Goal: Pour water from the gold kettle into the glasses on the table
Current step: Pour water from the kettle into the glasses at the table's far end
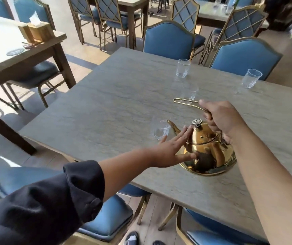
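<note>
The gold kettle [207, 152] stands on the grey table [106, 106] near its front edge, spout pointing left toward a clear glass [160, 130]. My right hand [221, 117] grips the kettle's long wire handle from above. My left hand [173, 147] lies flat with fingers spread against the kettle's left side and lid. A second glass [189, 92] stands behind the handle. Two more glasses [182, 68] [251, 78] stand at the table's far edge. Whether the glasses hold water cannot be told.
Blue padded chairs [168, 39] with gold frames surround the table, two at the far side and two at the near side. Another table [9, 50] with a wooden tissue box [35, 30] stands at left. More tables and chairs fill the background.
</note>
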The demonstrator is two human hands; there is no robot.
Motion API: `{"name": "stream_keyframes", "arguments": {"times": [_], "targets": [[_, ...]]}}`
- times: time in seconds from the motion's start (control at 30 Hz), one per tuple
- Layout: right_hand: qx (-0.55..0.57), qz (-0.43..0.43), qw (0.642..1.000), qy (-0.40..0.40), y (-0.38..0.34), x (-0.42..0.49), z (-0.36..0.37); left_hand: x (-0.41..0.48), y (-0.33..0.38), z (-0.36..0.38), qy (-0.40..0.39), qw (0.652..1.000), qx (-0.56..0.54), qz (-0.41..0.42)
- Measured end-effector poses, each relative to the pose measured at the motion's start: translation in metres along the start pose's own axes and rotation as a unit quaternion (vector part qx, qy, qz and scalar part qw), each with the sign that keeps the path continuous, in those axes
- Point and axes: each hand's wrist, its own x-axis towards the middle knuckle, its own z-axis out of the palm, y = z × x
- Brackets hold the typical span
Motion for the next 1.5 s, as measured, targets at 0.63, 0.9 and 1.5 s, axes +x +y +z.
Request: {"name": "stream_keyframes", "arguments": {"times": [0.63, 0.9, 1.5], "targets": [[-0.078, 0.002, 0.997, -0.006, -0.014, 0.010, 0.010, 0.001, -0.006, -0.003, 0.012, 0.997, -0.070, 0.004], [-0.097, 0.008, 0.995, -0.002, -0.016, 0.014, 0.014, 0.004, -0.008, -0.002, 0.015, 0.997, -0.075, 0.003], [-0.123, 0.006, 0.992, -0.014, -0.021, 0.014, 0.013, 0.007, -0.007, 0.000, 0.023, 0.996, -0.086, 0.006]]}}
